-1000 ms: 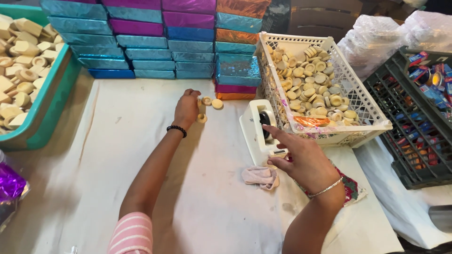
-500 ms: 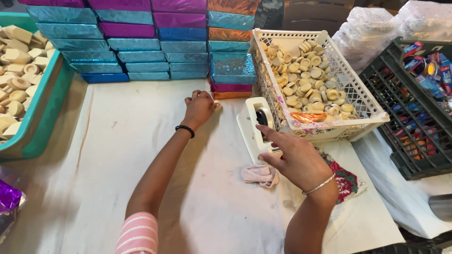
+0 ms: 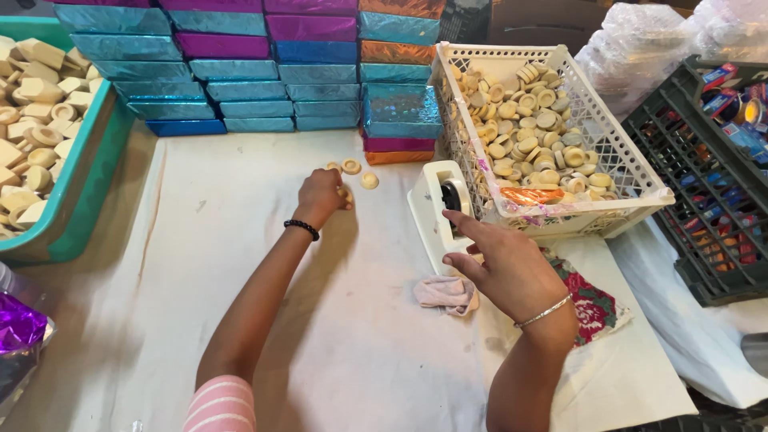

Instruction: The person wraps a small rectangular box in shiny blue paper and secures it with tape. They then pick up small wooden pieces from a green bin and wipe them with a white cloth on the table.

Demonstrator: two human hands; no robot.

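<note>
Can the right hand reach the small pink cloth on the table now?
Probably yes. The right hand hovers just right of the pink cloth, and only bare white table cover lies between them.

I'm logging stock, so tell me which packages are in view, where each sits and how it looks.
Foil boxes: stacked along the back; flat, teal, blue, purple, orange.
Foil wrap: left edge; crumpled, purple.
Packets: in the dark crate, right; small, multicoloured.
Clear bags: top right; bulging.
</note>
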